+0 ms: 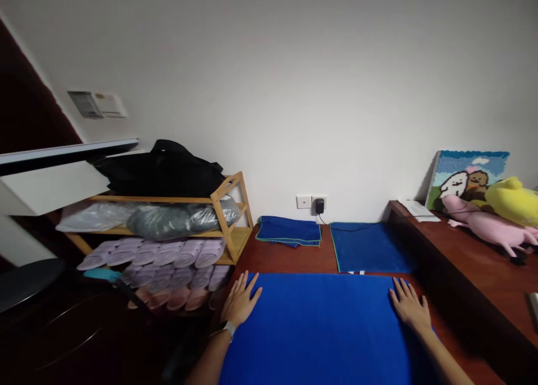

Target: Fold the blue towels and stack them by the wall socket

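Observation:
A bright blue towel (323, 323) lies spread flat on the red-brown table (277, 259) in front of me. My left hand (240, 301) rests flat on the towel's far left corner, fingers stretched out, a watch on the wrist. My right hand (408, 306) lies flat on the far right corner, fingers also spread. Neither hand holds anything. Beyond it lie a second blue towel (372, 247), laid flat, and a folded blue towel (289, 231) near the wall.
A wooden rack (229, 205) at the left holds a black bag (163, 169), wrapped bundles and rolled lilac towels (168, 256). A charger (319, 205) is plugged in at the wall. A raised shelf (474, 261) on the right carries plush toys (491, 225) and a picture.

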The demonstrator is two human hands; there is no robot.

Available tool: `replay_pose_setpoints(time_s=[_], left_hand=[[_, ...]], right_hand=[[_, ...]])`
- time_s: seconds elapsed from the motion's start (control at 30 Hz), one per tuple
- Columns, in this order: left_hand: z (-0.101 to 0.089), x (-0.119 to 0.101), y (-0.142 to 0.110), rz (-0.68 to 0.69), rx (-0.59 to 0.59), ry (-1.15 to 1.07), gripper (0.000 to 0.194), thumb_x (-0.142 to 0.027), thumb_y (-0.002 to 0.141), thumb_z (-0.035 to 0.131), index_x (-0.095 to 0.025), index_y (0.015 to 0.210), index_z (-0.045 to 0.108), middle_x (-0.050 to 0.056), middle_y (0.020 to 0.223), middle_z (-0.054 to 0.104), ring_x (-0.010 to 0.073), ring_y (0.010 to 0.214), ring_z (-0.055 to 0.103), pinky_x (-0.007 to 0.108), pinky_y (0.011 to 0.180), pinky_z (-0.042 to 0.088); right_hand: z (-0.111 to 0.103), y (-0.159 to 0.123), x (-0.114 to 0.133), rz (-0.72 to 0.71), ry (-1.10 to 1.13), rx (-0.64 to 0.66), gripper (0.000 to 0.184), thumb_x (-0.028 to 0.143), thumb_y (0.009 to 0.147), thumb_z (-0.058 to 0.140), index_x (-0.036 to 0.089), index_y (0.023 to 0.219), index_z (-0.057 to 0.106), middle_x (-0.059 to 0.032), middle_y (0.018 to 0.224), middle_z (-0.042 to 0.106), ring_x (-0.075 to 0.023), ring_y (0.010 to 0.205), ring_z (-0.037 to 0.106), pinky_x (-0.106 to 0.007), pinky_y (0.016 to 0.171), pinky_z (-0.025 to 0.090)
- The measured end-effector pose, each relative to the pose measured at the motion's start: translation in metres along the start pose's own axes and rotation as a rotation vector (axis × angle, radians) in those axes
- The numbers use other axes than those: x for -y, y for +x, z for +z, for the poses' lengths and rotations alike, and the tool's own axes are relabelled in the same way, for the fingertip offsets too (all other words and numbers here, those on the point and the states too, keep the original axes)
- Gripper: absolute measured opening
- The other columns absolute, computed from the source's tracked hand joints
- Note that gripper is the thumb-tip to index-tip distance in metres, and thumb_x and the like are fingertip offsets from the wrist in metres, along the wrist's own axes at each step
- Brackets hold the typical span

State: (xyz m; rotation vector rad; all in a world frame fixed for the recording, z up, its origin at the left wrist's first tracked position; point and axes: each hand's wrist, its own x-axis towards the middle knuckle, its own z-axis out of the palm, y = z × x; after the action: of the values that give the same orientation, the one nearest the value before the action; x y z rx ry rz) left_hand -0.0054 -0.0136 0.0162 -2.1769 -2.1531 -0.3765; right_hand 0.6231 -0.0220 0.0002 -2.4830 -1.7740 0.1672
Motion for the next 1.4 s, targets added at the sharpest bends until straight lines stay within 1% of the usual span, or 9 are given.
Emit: replay_pose_setpoints(time_s=[0.17, 0.23, 0.33, 0.43, 0.53, 0.83, 0.97, 1.23, 1.4], left_hand=[[-0.001, -0.004, -0.001, -0.008, -0.005, 0.009, 0.064, -0.059, 0.102, 0.042, -0.030, 0.159, 0.044, 0.010, 0.170, 0.036, 0.0304, 0.158, 0.031, 0.050, 0.126, 0.029], [-0.002, -0.005, -0.001, -0.009, 0.005, 0.004, 0.065, -0.059, 0.102, 0.042, -0.029, 0.159, 0.043, 0.011, 0.171, 0.036, 0.0298, 0.158, 0.031, 0.048, 0.127, 0.028], [-0.001, -0.005, -0.001, -0.011, 0.006, -0.016, 0.065, -0.059, 0.102, 0.042, -0.029, 0.160, 0.042, 0.010, 0.171, 0.034, 0.0295, 0.158, 0.031, 0.048, 0.127, 0.028], [0.001, -0.004, -0.001, -0.018, -0.001, -0.022, 0.064, -0.059, 0.102, 0.042, -0.030, 0.159, 0.042, 0.009, 0.172, 0.034, 0.0297, 0.158, 0.031, 0.049, 0.127, 0.027], [0.002, -0.002, -0.001, -0.016, 0.002, -0.020, 0.064, -0.058, 0.102, 0.043, -0.030, 0.159, 0.042, 0.009, 0.172, 0.033, 0.0295, 0.158, 0.031, 0.049, 0.128, 0.027], [0.003, 0.000, 0.004, -0.021, 0.002, -0.025, 0.065, -0.059, 0.101, 0.044, -0.031, 0.159, 0.043, 0.009, 0.172, 0.034, 0.0295, 0.158, 0.031, 0.049, 0.127, 0.027], [0.006, 0.002, 0.006, -0.031, 0.014, -0.029, 0.066, -0.060, 0.101, 0.044, -0.030, 0.159, 0.042, 0.009, 0.171, 0.034, 0.0292, 0.158, 0.031, 0.049, 0.127, 0.027], [-0.001, -0.001, 0.003, -0.018, 0.017, -0.020, 0.064, -0.059, 0.101, 0.043, -0.029, 0.159, 0.044, 0.010, 0.171, 0.035, 0.0293, 0.157, 0.032, 0.050, 0.127, 0.028], [-0.007, -0.006, 0.001, -0.031, 0.031, -0.025, 0.065, -0.058, 0.101, 0.043, -0.029, 0.159, 0.043, 0.010, 0.171, 0.035, 0.0289, 0.158, 0.031, 0.050, 0.127, 0.028]], right_hand=[[-0.020, -0.030, 0.094, -0.128, 0.060, -0.160, 0.073, 0.045, 0.099, 0.018, 0.013, 0.162, 0.038, -0.0138, 0.167, 0.038, -0.0350, 0.158, 0.023, -0.058, 0.129, 0.016], [-0.022, -0.059, 0.167, -0.357, 0.115, -0.135, 0.074, 0.046, 0.102, 0.017, 0.005, 0.161, 0.037, -0.0157, 0.167, 0.035, -0.0331, 0.158, 0.023, -0.052, 0.130, 0.015], [-0.016, -0.103, 0.271, -0.642, 0.219, -0.033, 0.069, 0.051, 0.106, 0.019, 0.016, 0.164, 0.032, -0.0057, 0.170, 0.030, -0.0247, 0.159, 0.021, -0.046, 0.131, 0.016], [-0.008, -0.122, 0.320, -0.708, 0.233, 0.078, 0.068, 0.052, 0.106, 0.019, 0.019, 0.165, 0.030, -0.0048, 0.171, 0.027, -0.0239, 0.160, 0.019, -0.048, 0.131, 0.014], [-0.006, -0.111, 0.299, -0.603, 0.170, 0.092, 0.067, 0.049, 0.106, 0.021, 0.019, 0.165, 0.029, -0.0054, 0.171, 0.026, -0.0246, 0.160, 0.018, -0.049, 0.130, 0.012], [-0.013, -0.024, 0.077, -0.164, -0.094, 0.062, 0.070, 0.048, 0.103, 0.020, 0.020, 0.167, 0.024, -0.0040, 0.173, 0.023, -0.0274, 0.160, 0.020, -0.051, 0.128, 0.019], [-0.010, 0.002, 0.015, -0.003, -0.090, 0.056, 0.074, 0.052, 0.101, 0.017, 0.020, 0.168, 0.019, -0.0054, 0.174, 0.020, -0.0253, 0.160, 0.019, -0.050, 0.128, 0.019], [-0.011, 0.015, -0.005, 0.029, -0.088, 0.096, 0.076, 0.050, 0.100, 0.017, 0.015, 0.166, 0.025, -0.0077, 0.173, 0.024, -0.0275, 0.159, 0.021, -0.052, 0.128, 0.018], [-0.029, 0.001, 0.069, -0.051, -0.103, -0.080, 0.068, 0.038, 0.099, 0.030, 0.004, 0.156, 0.044, -0.0210, 0.163, 0.041, -0.0351, 0.154, 0.034, -0.054, 0.126, 0.022]])
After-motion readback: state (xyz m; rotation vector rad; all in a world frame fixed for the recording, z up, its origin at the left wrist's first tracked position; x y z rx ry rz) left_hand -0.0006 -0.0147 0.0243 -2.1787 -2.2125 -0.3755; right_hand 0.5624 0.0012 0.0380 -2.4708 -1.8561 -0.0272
